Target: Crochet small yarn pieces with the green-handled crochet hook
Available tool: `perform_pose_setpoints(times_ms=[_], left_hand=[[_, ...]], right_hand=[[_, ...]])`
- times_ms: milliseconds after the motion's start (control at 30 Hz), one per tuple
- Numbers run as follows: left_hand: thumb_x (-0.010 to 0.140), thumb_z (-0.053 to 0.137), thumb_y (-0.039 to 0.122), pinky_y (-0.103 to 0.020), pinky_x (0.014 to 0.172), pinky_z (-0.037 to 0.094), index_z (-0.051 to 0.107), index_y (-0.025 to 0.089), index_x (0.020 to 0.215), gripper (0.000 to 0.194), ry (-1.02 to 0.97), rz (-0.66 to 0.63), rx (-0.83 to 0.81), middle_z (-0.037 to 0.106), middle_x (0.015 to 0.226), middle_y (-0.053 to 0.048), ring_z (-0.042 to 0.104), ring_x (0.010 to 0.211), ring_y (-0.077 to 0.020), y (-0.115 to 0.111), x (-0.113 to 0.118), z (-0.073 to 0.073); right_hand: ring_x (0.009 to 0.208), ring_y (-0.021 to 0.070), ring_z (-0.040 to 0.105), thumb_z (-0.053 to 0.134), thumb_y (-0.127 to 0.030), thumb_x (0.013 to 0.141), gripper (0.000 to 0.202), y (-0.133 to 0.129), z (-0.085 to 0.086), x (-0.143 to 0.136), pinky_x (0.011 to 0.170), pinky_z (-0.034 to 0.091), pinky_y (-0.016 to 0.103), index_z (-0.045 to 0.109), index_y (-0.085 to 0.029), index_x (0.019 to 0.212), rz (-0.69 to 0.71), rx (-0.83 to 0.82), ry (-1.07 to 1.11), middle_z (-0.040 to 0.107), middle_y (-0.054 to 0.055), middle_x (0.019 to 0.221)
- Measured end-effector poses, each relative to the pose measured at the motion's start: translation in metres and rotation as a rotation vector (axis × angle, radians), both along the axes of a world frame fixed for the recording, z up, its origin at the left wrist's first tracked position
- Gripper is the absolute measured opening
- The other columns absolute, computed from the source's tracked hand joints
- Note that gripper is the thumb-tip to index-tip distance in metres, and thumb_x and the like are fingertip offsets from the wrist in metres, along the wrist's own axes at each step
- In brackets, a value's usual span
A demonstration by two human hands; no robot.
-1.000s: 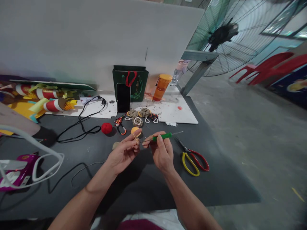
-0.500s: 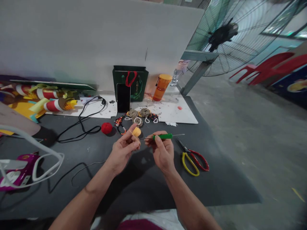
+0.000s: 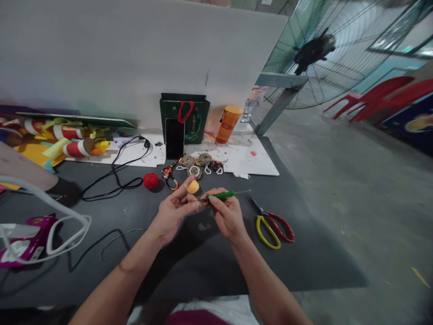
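Note:
Between the fingers of my right hand [image 3: 227, 214] is a green-handled crochet hook [image 3: 221, 195], its metal tip pointing left. My left hand [image 3: 174, 213] pinches a yellow yarn strand [image 3: 191, 192], which runs over its raised index finger. The hook's tip meets the yarn at my left fingertips; the exact stitch is too small to make out. Just beyond my left hand sits a yellow yarn ball [image 3: 194, 186], partly hidden by the fingers. A red yarn ball [image 3: 150, 181] lies to its left. Scissors [image 3: 270, 221] with one yellow and one red handle lie right of my right hand.
Beaded cords and coiled rope pieces [image 3: 194, 171] lie beyond my hands. Behind them stand a phone [image 3: 175, 139], a green gift bag [image 3: 203, 118] and an orange bottle [image 3: 228, 125]. Black cable [image 3: 115, 171] and a purple glue gun [image 3: 29, 239] lie left.
My right hand has moved left with the crochet hook, bringing its tip to the yarn at my left fingertips. The left hand stays nearly in place.

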State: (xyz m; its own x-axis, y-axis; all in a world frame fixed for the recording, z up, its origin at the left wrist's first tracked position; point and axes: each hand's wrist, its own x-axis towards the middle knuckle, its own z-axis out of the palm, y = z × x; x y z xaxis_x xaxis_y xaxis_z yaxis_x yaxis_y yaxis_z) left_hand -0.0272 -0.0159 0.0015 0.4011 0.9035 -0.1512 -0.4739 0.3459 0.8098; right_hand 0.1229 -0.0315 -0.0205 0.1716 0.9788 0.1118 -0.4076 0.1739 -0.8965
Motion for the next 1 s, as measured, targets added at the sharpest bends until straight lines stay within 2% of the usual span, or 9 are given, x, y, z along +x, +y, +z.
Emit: perform_pose_setpoints(times_ms=[67,200,333,400,600,667,767,867,1000], left_hand=[[0.064,0.083,0.018,-0.021,0.070,0.044,0.057,0.023,0.138,0.078,-0.001,0.017,-0.003,0.060,0.066,0.006,0.055,0.065,-0.0070,0.000,0.000,0.000],[0.070,0.081,0.019,-0.021,0.072,0.043,0.053,0.022,0.142,0.077,0.058,0.098,0.088,0.061,0.067,0.005,0.055,0.067,-0.0073,-0.001,0.000,0.000],[0.072,0.078,0.019,-0.022,0.074,0.043,0.050,0.020,0.144,0.077,0.165,0.111,0.178,0.061,0.069,0.005,0.054,0.069,-0.0081,-0.001,0.000,-0.001],[0.072,0.077,0.019,-0.022,0.073,0.042,0.051,0.020,0.143,0.076,0.237,0.164,0.215,0.061,0.070,0.005,0.054,0.069,-0.0084,-0.001,0.001,-0.003],[0.076,0.073,0.019,-0.023,0.072,0.041,0.050,0.022,0.144,0.072,0.423,0.340,0.333,0.064,0.074,0.004,0.054,0.070,-0.0102,-0.005,0.004,-0.009],[0.075,0.074,0.020,-0.023,0.075,0.043,0.049,0.023,0.145,0.074,0.414,0.372,0.330,0.066,0.075,0.004,0.056,0.073,-0.0107,-0.006,0.006,-0.010],[0.071,0.077,0.023,-0.023,0.075,0.045,0.046,0.024,0.147,0.081,0.246,0.357,0.201,0.065,0.074,0.005,0.057,0.072,-0.0100,-0.006,0.008,-0.010],[0.066,0.081,0.021,-0.021,0.075,0.047,0.048,0.025,0.145,0.086,0.099,0.349,0.074,0.062,0.070,0.007,0.058,0.071,-0.0082,-0.005,0.009,-0.006],[0.069,0.081,0.019,-0.019,0.075,0.046,0.047,0.024,0.145,0.084,0.078,0.307,0.073,0.063,0.069,0.007,0.057,0.069,-0.0067,-0.004,0.006,0.000]], right_hand=[[0.063,0.0133,0.066,0.084,-0.031,0.069,0.015,0.000,-0.002,-0.001,0.061,0.053,0.026,0.075,-0.022,0.075,-0.026,0.016,0.005,0.073,0.001,0.073],[0.068,0.0125,0.067,0.078,-0.027,0.078,0.006,-0.001,-0.007,-0.001,0.067,0.054,0.026,0.077,-0.025,0.083,-0.188,0.128,-0.059,0.073,0.000,0.080],[0.071,0.0132,0.066,0.075,-0.022,0.081,0.007,-0.002,-0.007,0.001,0.067,0.054,0.026,0.077,-0.027,0.085,-0.153,0.231,-0.130,0.073,0.001,0.081],[0.070,0.0136,0.065,0.074,-0.019,0.082,0.010,-0.003,-0.005,0.001,0.063,0.054,0.026,0.077,-0.028,0.085,-0.132,0.280,-0.152,0.073,0.000,0.081],[0.075,0.0168,0.067,0.066,-0.007,0.082,0.021,-0.011,-0.001,-0.008,0.068,0.055,0.031,0.074,-0.025,0.091,-0.244,0.471,-0.561,0.073,0.003,0.082],[0.074,0.0172,0.067,0.065,-0.005,0.082,0.024,-0.014,-0.001,-0.013,0.068,0.055,0.032,0.073,-0.024,0.095,-0.313,0.545,-0.666,0.073,0.004,0.083],[0.073,0.0170,0.068,0.064,-0.004,0.082,0.027,-0.017,-0.002,-0.018,0.066,0.055,0.031,0.073,-0.025,0.097,-0.369,0.605,-0.727,0.074,0.004,0.084],[0.073,0.0173,0.067,0.064,-0.008,0.084,0.022,-0.018,-0.004,-0.020,0.066,0.054,0.032,0.073,-0.026,0.094,-0.355,0.546,-0.632,0.074,0.003,0.083],[0.070,0.0166,0.065,0.066,-0.019,0.086,0.008,-0.015,-0.005,-0.017,0.066,0.054,0.031,0.072,-0.025,0.087,-0.361,0.280,-0.372,0.069,0.002,0.077]])
